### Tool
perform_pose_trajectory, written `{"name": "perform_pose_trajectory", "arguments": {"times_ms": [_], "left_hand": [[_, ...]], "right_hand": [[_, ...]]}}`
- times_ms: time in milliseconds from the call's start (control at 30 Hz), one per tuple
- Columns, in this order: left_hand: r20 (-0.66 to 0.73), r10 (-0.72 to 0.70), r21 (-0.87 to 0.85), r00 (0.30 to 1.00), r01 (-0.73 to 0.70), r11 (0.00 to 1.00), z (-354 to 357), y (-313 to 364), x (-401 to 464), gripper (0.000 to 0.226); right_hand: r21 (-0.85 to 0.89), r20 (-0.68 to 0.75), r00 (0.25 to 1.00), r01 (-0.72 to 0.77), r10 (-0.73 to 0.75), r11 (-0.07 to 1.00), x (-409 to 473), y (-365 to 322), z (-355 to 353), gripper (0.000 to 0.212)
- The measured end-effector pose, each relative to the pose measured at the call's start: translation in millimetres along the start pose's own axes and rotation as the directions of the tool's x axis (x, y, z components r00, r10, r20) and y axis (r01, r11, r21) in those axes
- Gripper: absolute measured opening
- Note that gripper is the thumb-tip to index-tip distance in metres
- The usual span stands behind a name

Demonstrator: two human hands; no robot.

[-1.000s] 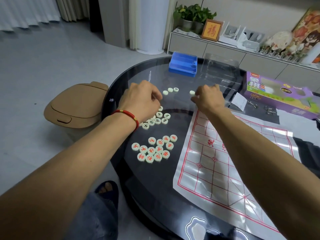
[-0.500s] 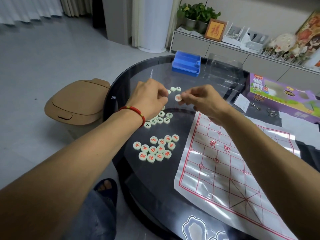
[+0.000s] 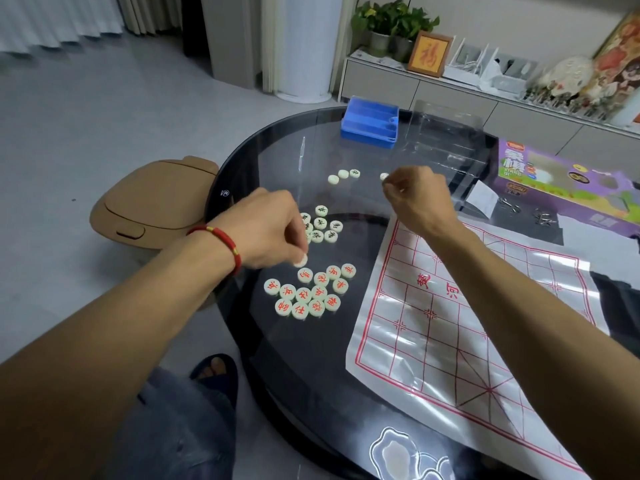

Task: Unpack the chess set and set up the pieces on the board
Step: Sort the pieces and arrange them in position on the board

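bare dark glass (image 3: 287, 358) just left of the paper xiangqi board (image 3: 460, 327), red-lettered pieces (image 3: 308, 292) clustered further left, blue tray (image 3: 370, 122) blocking beyond

The round black glass-topped table (image 3: 277, 358) is glossy and mirrors the room. On it, at 3 o'clock, lies a white plastic-film board sheet with red lines (image 3: 450, 341), shiny and wrinkled. The round cream pieces (image 3: 304, 296) look smooth. At 12 o'clock sits a glossy blue plastic tray (image 3: 369, 123).
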State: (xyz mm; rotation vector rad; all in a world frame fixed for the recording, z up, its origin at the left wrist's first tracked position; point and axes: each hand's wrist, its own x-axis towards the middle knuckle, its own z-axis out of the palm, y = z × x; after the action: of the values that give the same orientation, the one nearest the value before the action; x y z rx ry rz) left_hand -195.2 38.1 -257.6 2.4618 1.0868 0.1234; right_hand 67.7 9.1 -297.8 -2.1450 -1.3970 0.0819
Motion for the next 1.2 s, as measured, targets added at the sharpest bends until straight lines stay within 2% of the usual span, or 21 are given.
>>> {"name": "perform_pose_trajectory", "arguments": {"times_ms": [167, 233, 333, 400, 633, 700, 767, 833, 900, 967, 1067, 1200], "left_hand": [[0.015, -0.011, 0.021, 1.0, 0.011, 1.0, 1, -8, -8, 0.008], [0.021, -0.011, 0.023, 1.0, 0.01, 1.0, 2, -8, -8, 0.008], [0.029, -0.006, 0.051, 1.0, 0.004, 0.999, 4, -8, -7, 0.006], [0.033, -0.013, 0.062, 0.999, 0.011, 0.998, 5, -7, -5, 0.009], [0.047, -0.002, 0.085, 0.999, -0.002, 0.996, 8, -6, -3, 0.012], [0.034, -0.005, 0.1, 0.999, 0.001, 0.995, 7, -5, -2, 0.012], [-0.038, -0.017, 0.091, 0.999, 0.02, 0.996, 5, -5, -1, 0.012], [-0.156, -0.029, 0.044, 0.987, 0.036, 0.998, 4, -4, 1, 0.014], [-0.232, -0.039, -0.036, 0.972, 0.031, 0.999, 3, -1, 3, 0.011], [-0.252, -0.063, -0.175, 0.966, 0.019, 0.984, 5, 3, 4, 0.004], [-0.218, -0.113, -0.383, 0.969, 0.021, 0.923, 14, 13, 8, 0.015], [-0.137, -0.185, -0.541, 0.973, 0.083, 0.837, 17, 16, 10, 0.012]], "right_hand": [[-0.265, -0.104, 0.994, -0.052, 0.025, 0.963, 14, 30, 10, 0.022], [-0.328, -0.077, 0.997, -0.01, -0.016, 0.945, 22, 33, 14, 0.025], [-0.365, 0.034, 0.998, 0.067, -0.059, 0.929, 36, 28, 22, 0.03], [-0.392, 0.068, 0.996, 0.08, -0.058, 0.916, 46, 24, 28, 0.024], [-0.388, 0.07, 0.993, 0.117, -0.097, 0.914, 42, 10, 27, 0.013], [-0.287, 0.068, 0.994, 0.097, -0.08, 0.953, 35, 8, 20, 0.008], [0.017, 0.065, 0.997, -0.047, 0.046, 0.999, 22, 1, 7, 0.01], [0.297, 0.169, 0.973, -0.205, 0.16, 0.933, 2, -10, -4, 0.009], [0.445, 0.265, 0.956, -0.24, 0.129, 0.863, -19, -21, -12, 0.011], [0.538, 0.293, 0.955, -0.197, 0.037, 0.819, -35, -34, -16, 0.012], [0.595, 0.314, 0.944, -0.109, -0.106, 0.796, -51, -51, -16, 0.014], [0.501, 0.31, 0.933, 0.003, -0.183, 0.865, -61, -59, -15, 0.016]]}}
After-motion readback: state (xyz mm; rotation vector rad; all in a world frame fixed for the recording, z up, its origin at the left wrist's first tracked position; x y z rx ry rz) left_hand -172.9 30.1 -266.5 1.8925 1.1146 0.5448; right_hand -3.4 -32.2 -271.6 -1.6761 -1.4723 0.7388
